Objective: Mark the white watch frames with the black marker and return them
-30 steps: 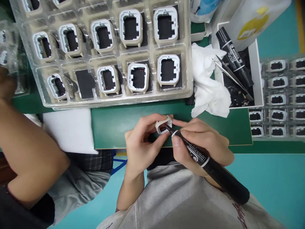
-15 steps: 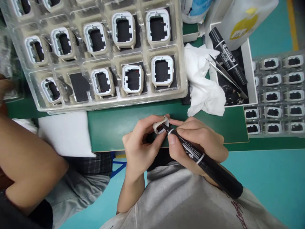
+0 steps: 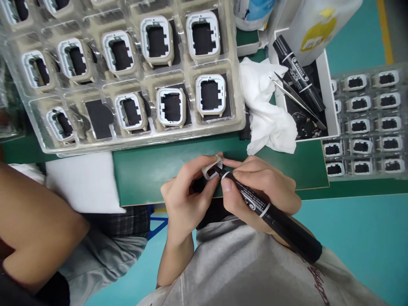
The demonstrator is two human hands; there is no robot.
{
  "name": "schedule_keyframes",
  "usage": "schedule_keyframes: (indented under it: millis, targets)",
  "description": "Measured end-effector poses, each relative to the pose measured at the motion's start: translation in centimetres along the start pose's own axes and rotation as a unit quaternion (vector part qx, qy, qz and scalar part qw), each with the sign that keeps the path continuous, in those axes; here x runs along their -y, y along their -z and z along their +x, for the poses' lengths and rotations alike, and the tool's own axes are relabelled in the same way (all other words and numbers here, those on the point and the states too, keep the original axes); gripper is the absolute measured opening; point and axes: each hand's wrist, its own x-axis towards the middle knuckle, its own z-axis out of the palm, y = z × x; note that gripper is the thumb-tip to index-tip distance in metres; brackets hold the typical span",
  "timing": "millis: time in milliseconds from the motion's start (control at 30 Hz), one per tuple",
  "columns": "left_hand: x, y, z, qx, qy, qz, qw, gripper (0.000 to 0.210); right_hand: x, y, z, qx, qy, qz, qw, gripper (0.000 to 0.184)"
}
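Between the thumb and fingers of my left hand (image 3: 188, 191) is a small beige watch case (image 3: 208, 170), turned on its side and partly covered by the fingers. My right hand (image 3: 264, 187) grips a black marker pen (image 3: 261, 208) with white bands. The pen's narrow tip reaches into the opening of the case; the exact contact point is too small to make out. One outstretched finger of the right hand comes close to the case's upper edge. Ahead, a clear plastic tray (image 3: 134, 140) carries several similar cases, and one front pocket shows bare black lining.
A white box (image 3: 333, 102) holds another black marker (image 3: 299, 72) and tweezers (image 3: 299, 102). Crumpled white tissue (image 3: 270, 114) lies beside it. A second tray of cases (image 3: 360, 136) is at the right. A co-worker's arm (image 3: 41, 225) extends in from the left, near a white cloth (image 3: 83, 182).
The view has shifted slightly, so the trays and box appear a little further left. Both hands keep their hold, with the pen tip still at the case's opening.
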Motion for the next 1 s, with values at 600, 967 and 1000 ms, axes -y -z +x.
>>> schedule_keyframes:
  millis: [600,967,1000]
  targets:
    - [0.0,0.7,1.6,0.036,0.074,-0.218,0.973,0.058,-0.9,0.4,-0.1,0.003,0.041,0.072,0.997,0.014]
    - [0.3,0.7,1.8,0.038,0.058,-0.258,0.964,0.053,-1.0,0.4,-0.3,0.006,0.042,0.063,0.997,0.014]
    - [0.3,0.8,1.9,0.039,0.062,-0.254,0.964,0.051,-1.0,0.4,-0.3,0.007,0.043,0.063,0.997,0.014]
